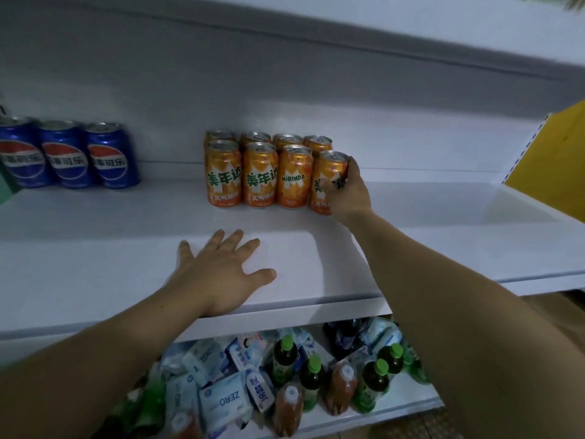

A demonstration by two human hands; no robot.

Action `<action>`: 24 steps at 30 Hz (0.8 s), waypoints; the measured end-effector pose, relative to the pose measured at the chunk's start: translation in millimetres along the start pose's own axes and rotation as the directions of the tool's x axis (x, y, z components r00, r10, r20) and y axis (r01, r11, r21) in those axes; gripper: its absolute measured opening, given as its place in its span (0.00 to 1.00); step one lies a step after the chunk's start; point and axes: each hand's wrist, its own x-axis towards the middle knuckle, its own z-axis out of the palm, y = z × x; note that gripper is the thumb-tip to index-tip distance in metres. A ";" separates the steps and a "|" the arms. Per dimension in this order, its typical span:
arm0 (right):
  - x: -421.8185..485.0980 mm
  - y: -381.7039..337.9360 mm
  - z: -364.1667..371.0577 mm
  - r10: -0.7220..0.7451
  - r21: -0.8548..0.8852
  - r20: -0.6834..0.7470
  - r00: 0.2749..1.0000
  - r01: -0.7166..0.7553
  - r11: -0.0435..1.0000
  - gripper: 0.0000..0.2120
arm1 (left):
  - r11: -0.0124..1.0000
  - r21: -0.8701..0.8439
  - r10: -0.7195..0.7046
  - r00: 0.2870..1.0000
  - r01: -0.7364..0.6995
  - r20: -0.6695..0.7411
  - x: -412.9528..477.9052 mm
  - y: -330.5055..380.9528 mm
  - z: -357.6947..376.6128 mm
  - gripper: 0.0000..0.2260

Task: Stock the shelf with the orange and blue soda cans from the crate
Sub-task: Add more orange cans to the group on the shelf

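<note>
Starting beneath our forearms, we see green-capped bottles point(285, 356) and tissue packs point(221, 402) heaped on the lower shelf point(405, 403); they lie under the working level and block nothing. Above them our left hand point(218, 277) rests flat on the front of the white shelf point(316, 280), fingers straight and spread, holding nothing. Further in, our right hand point(349, 194) wraps the held orange can point(326, 182) from its right side, fingers and thumb curled round the wall; the can stands upright at the right end of the front row, on the board or just above it, we cannot tell which. We judge a sealed can fairly heavy for its size, stiff, smooth and a little slippery, so the mid-wall is the place to grip, not the rim. Just to its left stand the other orange cans point(258, 177), 3 in front and 4 behind, packed close; a careless nudge could topple them. The 3 blue cans point(65, 155) stand well apart to the left, near the back wall point(285, 99); a yellow panel point(550, 147) closes the far right; the crate is out of view.
</note>
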 end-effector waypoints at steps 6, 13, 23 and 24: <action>14.3 10.0 10.1 -0.054 0.106 0.016 0.998 0.052 0.993 0.21 | 1.000 0.007 -0.009 1.000 0.009 0.009 0.3 0.8 0.2 0.34; 24.2 11.7 21.9 -0.042 0.113 -0.002 0.999 0.042 0.993 0.25 | 1.000 0.006 -0.003 1.000 0.003 0.009 -0.4 0.8 0.6 0.34; -22.9 -15.5 -39.7 0.130 -0.359 0.190 0.973 -0.054 0.932 0.40 | 1.000 -0.010 0.006 1.000 -0.006 0.020 -1.7 2.2 -3.8 0.35; -34.0 -18.3 -56.0 0.136 -0.416 0.204 0.969 -0.040 0.908 0.39 | 1.000 -0.009 0.004 1.000 -0.003 0.029 -2.5 1.9 -5.1 0.35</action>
